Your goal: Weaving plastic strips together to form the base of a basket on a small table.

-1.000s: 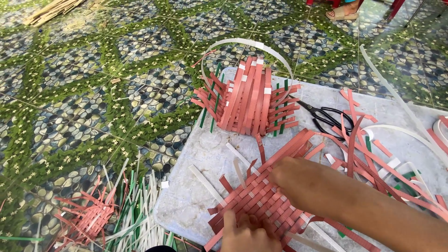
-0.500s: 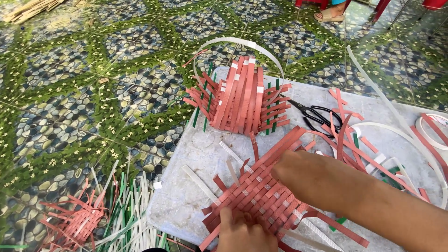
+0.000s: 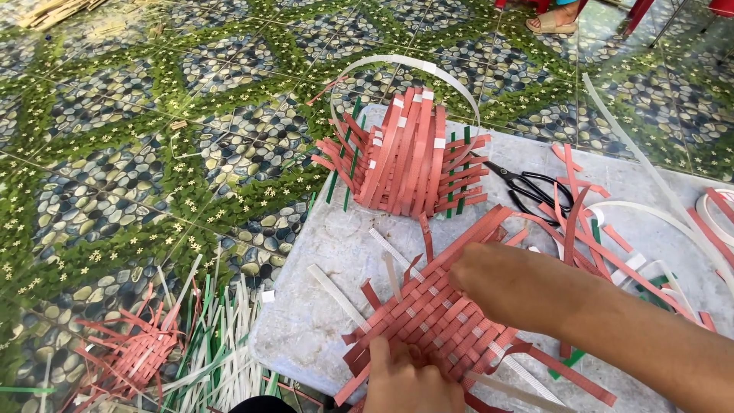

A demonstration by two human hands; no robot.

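A flat woven mat of red plastic strips (image 3: 436, 313) lies on a pale grey board (image 3: 321, 283). My left hand (image 3: 409, 378) presses on the mat's near edge at the bottom of the view, thumb and fingers on the strips. My right hand (image 3: 508, 283) reaches in from the right and rests flat on the mat's far right part, fingers pinching strips. Loose red strip ends (image 3: 581, 229) stick out around the weave.
A half-woven red basket (image 3: 409, 157) with a white strip handle stands behind the mat. Black scissors (image 3: 535, 187) lie to its right. White strips curl at the right edge. On the patterned tile floor at left lie a small red weave (image 3: 134, 356) and green and white strips.
The view has shifted so the board and baskets sit higher and further right. Both hands stay on the red mat, the left one shifted slightly along its near edge.
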